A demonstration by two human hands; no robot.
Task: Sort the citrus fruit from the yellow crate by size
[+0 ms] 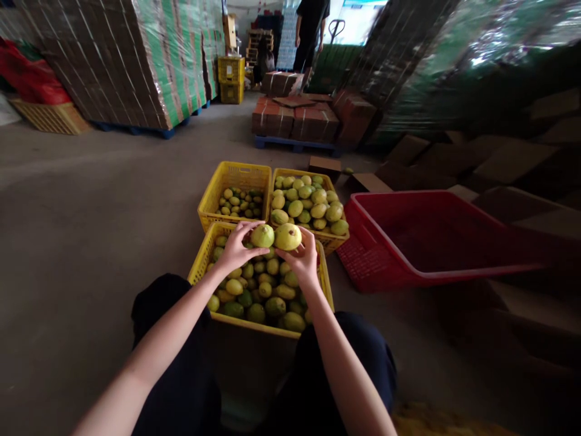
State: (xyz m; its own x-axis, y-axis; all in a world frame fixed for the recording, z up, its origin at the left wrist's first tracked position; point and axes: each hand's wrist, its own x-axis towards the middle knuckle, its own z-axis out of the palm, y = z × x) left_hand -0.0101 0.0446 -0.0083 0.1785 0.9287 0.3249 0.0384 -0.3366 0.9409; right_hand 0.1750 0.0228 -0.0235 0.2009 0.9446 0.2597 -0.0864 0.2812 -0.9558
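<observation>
My left hand point(240, 246) grips a greenish lemon point(262, 235), thumb below and fingers above. In my right hand point(305, 257) is a larger, yellower lemon point(288, 237), held with its end facing me. The two fruits are side by side, raised above the near yellow crate point(263, 327), which is filled with green and yellow lemons point(265, 289). Behind it stand two more yellow crates: the left one point(204, 200) has small lemons point(239, 202) low inside, and the right one point(333, 243) is heaped with larger lemons point(306, 200).
A red basket point(385, 242) stands right of the crates, near cardboard boxes point(508, 163). Farther back are a blue pallet point(295, 144) with brown cartons point(295, 118), wrapped stacks point(113, 60), yellow crates point(231, 71) and a standing person point(311, 30). Grey floor point(113, 200) lies to the left.
</observation>
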